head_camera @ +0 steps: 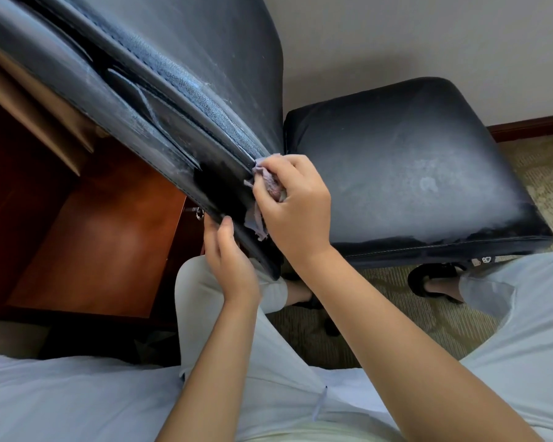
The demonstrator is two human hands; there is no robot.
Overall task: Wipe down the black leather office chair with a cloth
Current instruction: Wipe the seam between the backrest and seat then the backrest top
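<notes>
1. Nearest to me I see the person's light grey trousers (268, 393) and both bare forearms, which reach forward to the black leather office chair (179, 100).
2. The left hand (229, 260) holds the lower edge of the chair's backrest from the desk side; its thumb lies on the edge, and the other fingers are hidden behind the leather, so I cannot tell how far they curl.
3. The right hand (292, 202) is just above the left one, its fingers curled around a crumpled pale purple cloth (262, 199), which it presses against the side edge of the backrest.
4. The leather beside the cloth looks dark and clean; higher on the backrest it looks dusty and greyish.
5. To the right of the backrest is the chair's square black seat cushion (406, 167), with pale dusty marks.
6. To the left of the backrest stands a reddish-brown wooden desk (109, 237).
7. Farther behind the chair I see a patterned beige carpet (546, 173) and a plain light wall (428, 36).
</notes>
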